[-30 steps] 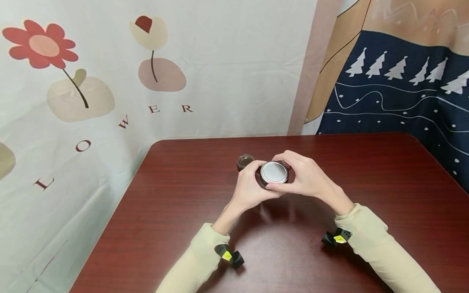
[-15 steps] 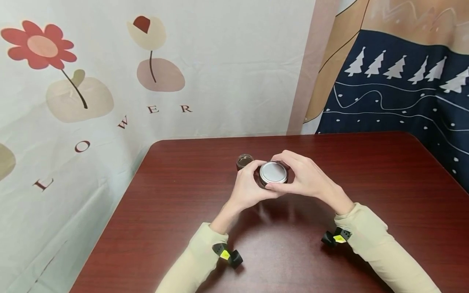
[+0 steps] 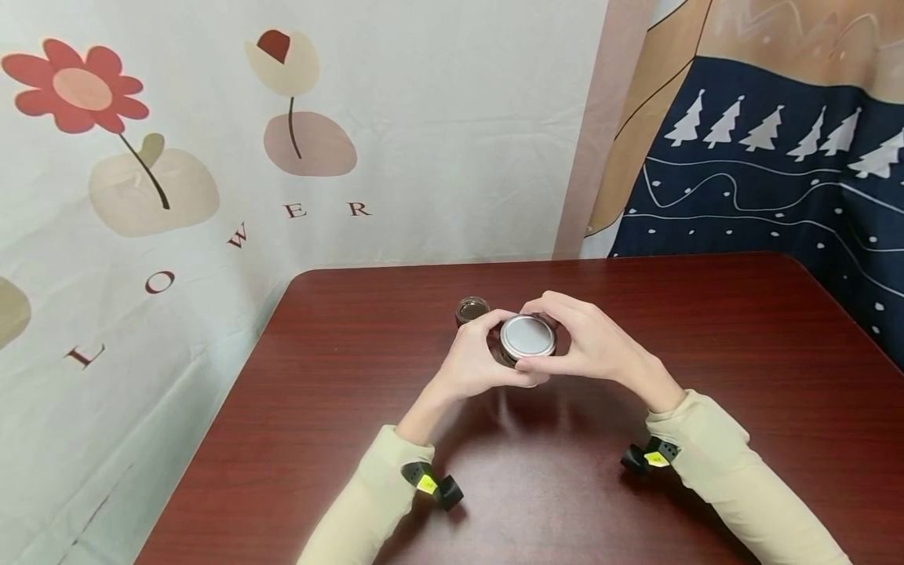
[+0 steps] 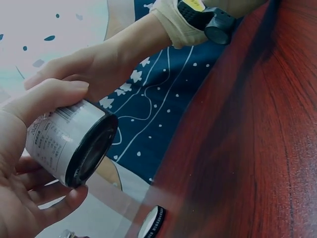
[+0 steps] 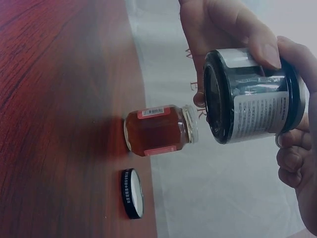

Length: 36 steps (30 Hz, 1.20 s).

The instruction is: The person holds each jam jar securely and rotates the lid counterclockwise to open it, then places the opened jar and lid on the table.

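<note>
A squat dark jar (image 3: pixel 528 336) with a silver lid and white printed labels is held above the table by both hands. My left hand (image 3: pixel 475 357) grips its body, thumb on one side and fingers on the other, as the left wrist view shows. The right hand (image 3: pixel 596 336) holds the lid's rim between thumb and fingers. In the right wrist view, the jar's dark base (image 5: pixel 214 96) faces the table. Just beyond the left hand stands an uncapped glass jar (image 5: pixel 157 130) of amber-brown contents with red labels.
A loose black-rimmed lid (image 5: pixel 132 193) lies on the table beside the amber jar; the hands hide it in the head view. The reddish-brown table (image 3: pixel 339 439) ends at a pale flower-print cloth (image 3: pixel 452 157) and a navy tree-print cloth (image 3: pixel 763 188).
Both hands keep their grip on the dark jar, which has come very slightly toward me. The left wrist has shifted a little to the left.
</note>
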{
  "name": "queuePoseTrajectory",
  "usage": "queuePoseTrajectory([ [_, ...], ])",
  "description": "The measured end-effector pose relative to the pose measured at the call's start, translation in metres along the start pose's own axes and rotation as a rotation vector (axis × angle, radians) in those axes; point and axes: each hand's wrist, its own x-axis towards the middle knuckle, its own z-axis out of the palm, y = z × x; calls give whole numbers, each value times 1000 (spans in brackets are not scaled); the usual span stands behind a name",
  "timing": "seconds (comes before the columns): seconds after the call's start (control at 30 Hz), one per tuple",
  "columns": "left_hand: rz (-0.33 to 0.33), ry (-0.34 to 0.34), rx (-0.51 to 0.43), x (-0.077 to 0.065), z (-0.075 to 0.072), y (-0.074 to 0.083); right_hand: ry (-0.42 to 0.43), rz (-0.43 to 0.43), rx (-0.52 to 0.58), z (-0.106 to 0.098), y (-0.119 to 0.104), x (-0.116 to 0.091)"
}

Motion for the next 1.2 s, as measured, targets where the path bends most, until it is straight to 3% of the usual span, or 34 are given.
queuePoseTrajectory([
  [0.17,-58,-90,-74,0,-5,6,-18,-25,50,-1,-1,0],
  [0.4,-72,-210,-157,-2,-16,34,-31,-67,135,-12,-22,5],
  [0.6,-71,-254,-188,-2,-19,37,-42,-86,173,-19,-35,9],
  [0.97,-97,-202,-243,-2,-17,29,-61,7,63,-7,-3,-1],
  [1.07,-77,-128,-162,-1,-13,19,-41,27,39,-6,-2,-1],
  [1.2,-38,19,13,1,-5,2,-12,45,14,-5,-2,0],
])
